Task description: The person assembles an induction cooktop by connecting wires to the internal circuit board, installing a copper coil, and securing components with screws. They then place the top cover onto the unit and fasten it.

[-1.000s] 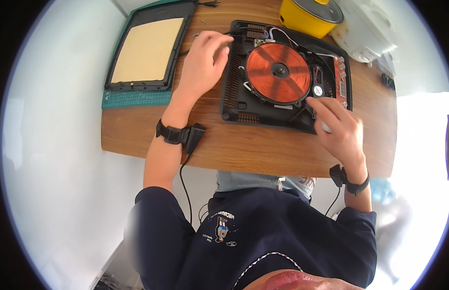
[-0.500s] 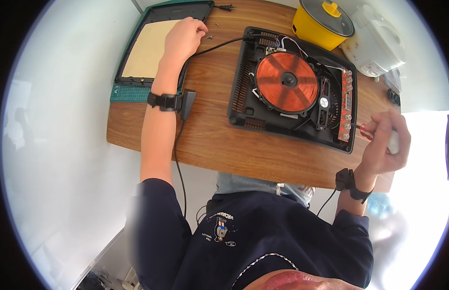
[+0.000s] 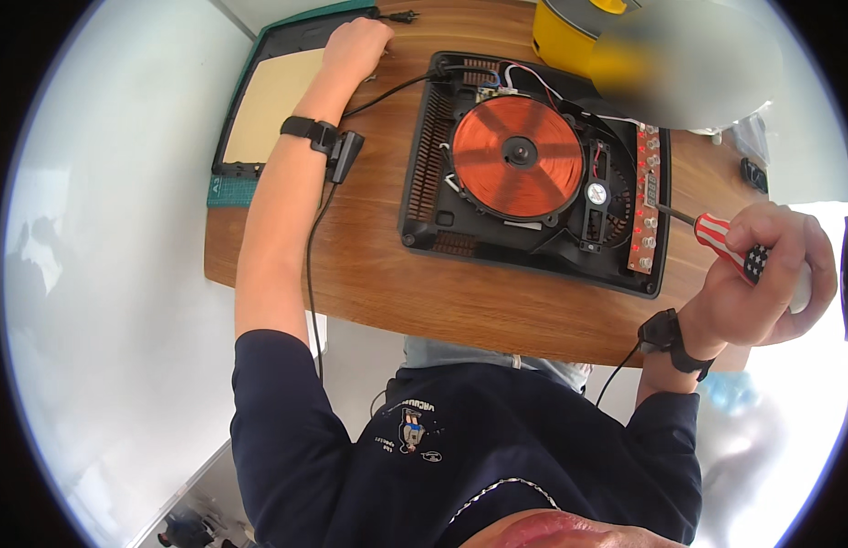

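Observation:
An opened induction cooker base [image 3: 524, 251] lies on the wooden table, its copper coil [image 3: 511, 160] and fan facing up. Along its right side runs a narrow circuit board [image 3: 642, 228] with lit red lights. My right hand [image 3: 762, 274] is closed around a screwdriver [image 3: 716, 236] with a striped and starred handle; its shaft points left, tip at or just above the board. Something whitish shows in that palm. Far left, my left hand [image 3: 355, 47] is closed, knuckles up, over the right edge of a black cover panel [image 3: 305, 41]; its fingertips are hidden.
A beige sheet [image 3: 276, 105] lies in the panel, over a green cutting mat [image 3: 230, 192]. A black power cord [image 3: 387, 99] leads off the base. Back right stands a yellow pot [image 3: 561, 36]; a grey blur covers much beside it. A small black object [image 3: 753, 173] lies at right.
My right hand has brought the screwdriver farther up along the board, and more of its handle shows. My left hand has shifted slightly away from me, its fingers curled tighter. The view has shifted slightly.

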A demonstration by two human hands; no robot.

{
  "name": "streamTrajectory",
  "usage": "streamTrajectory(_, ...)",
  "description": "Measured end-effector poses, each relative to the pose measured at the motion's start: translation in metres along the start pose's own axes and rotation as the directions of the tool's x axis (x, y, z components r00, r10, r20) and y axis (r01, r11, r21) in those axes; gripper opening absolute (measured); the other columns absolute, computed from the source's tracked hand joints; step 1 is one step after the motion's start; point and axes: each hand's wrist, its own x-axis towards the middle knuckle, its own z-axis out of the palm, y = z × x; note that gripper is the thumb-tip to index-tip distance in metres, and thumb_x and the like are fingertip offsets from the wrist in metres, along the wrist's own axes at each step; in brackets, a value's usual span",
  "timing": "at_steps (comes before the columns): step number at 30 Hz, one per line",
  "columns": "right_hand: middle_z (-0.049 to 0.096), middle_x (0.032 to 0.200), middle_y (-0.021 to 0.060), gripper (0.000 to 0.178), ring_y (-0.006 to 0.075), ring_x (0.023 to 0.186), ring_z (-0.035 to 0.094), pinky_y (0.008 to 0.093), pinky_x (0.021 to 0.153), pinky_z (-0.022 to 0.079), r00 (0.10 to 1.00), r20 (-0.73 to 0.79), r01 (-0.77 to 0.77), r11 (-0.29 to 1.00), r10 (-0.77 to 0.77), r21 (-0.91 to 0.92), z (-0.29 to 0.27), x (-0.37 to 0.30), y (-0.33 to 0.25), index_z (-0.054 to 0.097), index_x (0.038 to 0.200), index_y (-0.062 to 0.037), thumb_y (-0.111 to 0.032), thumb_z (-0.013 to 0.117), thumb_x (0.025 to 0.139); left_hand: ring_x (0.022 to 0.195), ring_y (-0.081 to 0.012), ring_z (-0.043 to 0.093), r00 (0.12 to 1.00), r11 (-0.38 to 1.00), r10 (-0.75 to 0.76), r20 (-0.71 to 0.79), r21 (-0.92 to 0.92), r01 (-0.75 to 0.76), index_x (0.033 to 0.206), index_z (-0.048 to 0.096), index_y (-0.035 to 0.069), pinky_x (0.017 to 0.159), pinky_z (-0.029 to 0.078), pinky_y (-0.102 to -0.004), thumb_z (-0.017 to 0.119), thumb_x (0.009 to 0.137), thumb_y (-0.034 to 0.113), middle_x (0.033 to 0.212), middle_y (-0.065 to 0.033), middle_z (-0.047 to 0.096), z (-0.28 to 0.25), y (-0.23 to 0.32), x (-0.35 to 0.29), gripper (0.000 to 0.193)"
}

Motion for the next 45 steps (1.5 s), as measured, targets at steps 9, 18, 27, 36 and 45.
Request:
streamTrajectory(9, 0.055, 0.064, 0.0138, 0.024, 0.0197, 0.053, 0.048, 0.0334, 0.055, 0.041, 0.994, -0.074, -0.079, 0.993, 0.085, 0.086, 0.002, 0.011, -0.002, 0.054, 0.076, 0.0018, -0.014, 0.045, 0.092, 0.090, -0.0286, 0.072, 0.997, 0.997, 0.059, 0.056, -0.054, -0.056, 0.094, 0.070, 0.005, 0.073, 0.058, -0.0412, 0.067, 0.090, 0.006, 0.090, -0.0153, 0.073, -0.012, 0.009, -0.004, 0.005)
streamTrajectory(18, 0.063, 0.075, 0.0186, 0.043, 0.0263, 0.065, 0.060, 0.0396, 0.063, 0.046, 0.969, -0.003, 0.217, 0.852, -0.245, 0.476, -0.024, 0.017, 0.007, 0.063, 0.097, 0.0004, -0.034, 0.037, 0.102, 0.072, -0.0156, 0.060, 0.962, 0.569, -0.247, -0.117, -0.821, 0.046, 0.084, 0.056, 0.004, 0.063, 0.047, -0.0297, 0.060, 0.087, -0.001, 0.079, -0.0056, 0.057, -0.169, 0.101, -0.030, 0.008)
streamTrajectory(27, 0.060, 0.069, 0.0134, 0.042, 0.0184, 0.057, 0.055, 0.0307, 0.051, 0.038, 0.810, -0.377, 0.548, 0.808, -0.448, 0.217, 0.012, 0.022, 0.018, 0.059, 0.094, -0.0009, -0.032, 0.034, 0.107, 0.074, -0.0120, 0.055, 0.986, -0.729, -0.103, -0.130, -0.665, -0.164, 0.101, 0.059, 0.006, 0.067, 0.046, -0.0260, 0.062, 0.096, 0.006, 0.088, -0.0042, 0.062, -0.171, 0.154, -0.049, 0.006)
streamTrajectory(36, 0.061, 0.070, 0.0142, 0.041, 0.0192, 0.058, 0.056, 0.0313, 0.053, 0.040, 0.806, -0.391, 0.540, 0.823, -0.445, 0.176, 0.008, 0.017, 0.019, 0.059, 0.094, -0.0007, -0.031, 0.034, 0.107, 0.088, -0.0133, 0.052, 0.971, -0.950, 0.089, -0.222, -0.311, 0.016, 0.107, 0.059, 0.008, 0.078, 0.044, -0.0293, 0.057, 0.105, 0.022, 0.097, -0.0024, 0.057, -0.178, 0.185, -0.061, 0.014)
streamTrajectory(45, 0.062, 0.071, 0.0151, 0.041, 0.0200, 0.060, 0.057, 0.0319, 0.054, 0.041, 0.802, -0.404, 0.535, 0.829, -0.440, 0.161, 0.007, 0.011, 0.020, 0.059, 0.094, -0.0005, -0.031, 0.035, 0.106, 0.087, -0.0119, 0.055, 0.974, -0.962, 0.097, -0.207, -0.272, 0.038, 0.116, 0.062, 0.007, 0.077, 0.044, -0.0283, 0.055, 0.108, 0.023, 0.095, -0.0005, 0.059, -0.179, 0.203, -0.069, 0.020)
